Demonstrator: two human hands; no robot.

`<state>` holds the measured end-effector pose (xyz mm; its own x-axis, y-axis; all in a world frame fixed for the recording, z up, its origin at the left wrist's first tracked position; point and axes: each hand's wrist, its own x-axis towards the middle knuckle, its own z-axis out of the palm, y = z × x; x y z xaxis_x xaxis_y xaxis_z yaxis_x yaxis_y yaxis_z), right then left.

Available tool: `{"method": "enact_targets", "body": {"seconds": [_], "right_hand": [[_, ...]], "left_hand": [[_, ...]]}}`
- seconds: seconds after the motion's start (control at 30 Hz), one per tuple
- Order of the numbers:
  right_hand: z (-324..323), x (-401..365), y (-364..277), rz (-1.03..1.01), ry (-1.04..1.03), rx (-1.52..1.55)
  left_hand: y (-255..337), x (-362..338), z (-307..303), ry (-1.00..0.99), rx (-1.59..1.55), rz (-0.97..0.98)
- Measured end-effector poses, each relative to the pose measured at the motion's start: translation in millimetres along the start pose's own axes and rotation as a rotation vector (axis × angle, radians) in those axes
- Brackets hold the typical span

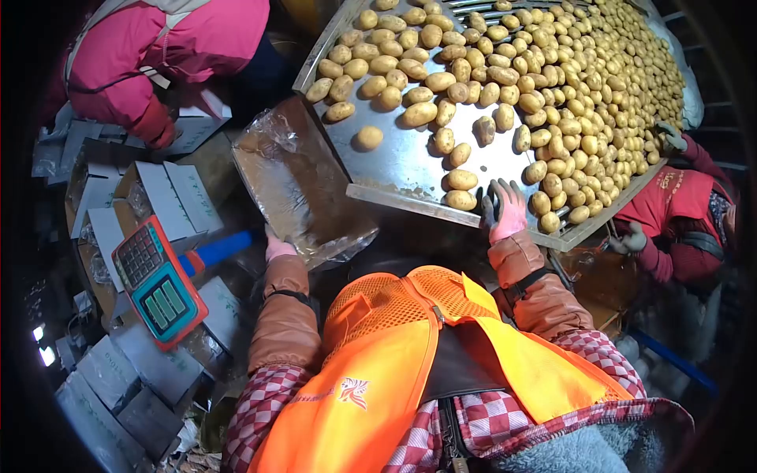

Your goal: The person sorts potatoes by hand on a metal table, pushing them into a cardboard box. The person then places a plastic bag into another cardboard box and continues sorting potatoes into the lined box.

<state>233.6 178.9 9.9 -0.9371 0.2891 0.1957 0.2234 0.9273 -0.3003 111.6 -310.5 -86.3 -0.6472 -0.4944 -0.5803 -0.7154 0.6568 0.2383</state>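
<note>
My left hand, in a pink glove, is closed on the near left edge of a cardboard box lined with clear plastic; some of its fingers are hidden. The box is tilted against the lip of a metal sorting table, and I see no potatoes in it. My right hand, in a pink and grey glove, lies at the table's front edge with fingers spread. Just beyond its fingertips sit a few loose potatoes. A large heap of potatoes covers the table's right and far side.
A red and teal weighing scale display on a blue post stands at left. Around it are several white cartons with plastic liners. One person in pink bends over cartons at upper left; another in a red vest works at right.
</note>
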Motion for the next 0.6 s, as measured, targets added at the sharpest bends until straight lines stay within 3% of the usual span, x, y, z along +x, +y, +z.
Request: {"method": "enact_targets", "body": {"seconds": [0.23,0.37,0.43,0.5,0.53,0.6], "right_hand": [[8.1,9.0,4.5,0.058,-0.013,0.06],[-7.4,81.7,-23.2,-0.014,-0.034,0.268],[18.5,133.7,1.3,0.02,0.011,0.22],[-2.6,195.4,-23.3,0.25,0.089,-0.05],[23.6,221.0,3.4,0.421,-0.034,0.211],[9.4,228.9,-17.4,0.474,-0.224,0.157]], "left_hand": [[64.9,-23.6,4.2,-0.053,0.128,0.121],[53.2,-2.8,22.4,-0.04,0.14,0.132],[55.3,-7.7,19.4,-0.034,0.151,0.109],[59.6,-15.2,13.2,-0.054,0.155,0.074],[60.0,-17.8,14.1,0.012,0.17,0.08],[61.1,-22.2,20.5,0.216,0.213,0.116]]}}
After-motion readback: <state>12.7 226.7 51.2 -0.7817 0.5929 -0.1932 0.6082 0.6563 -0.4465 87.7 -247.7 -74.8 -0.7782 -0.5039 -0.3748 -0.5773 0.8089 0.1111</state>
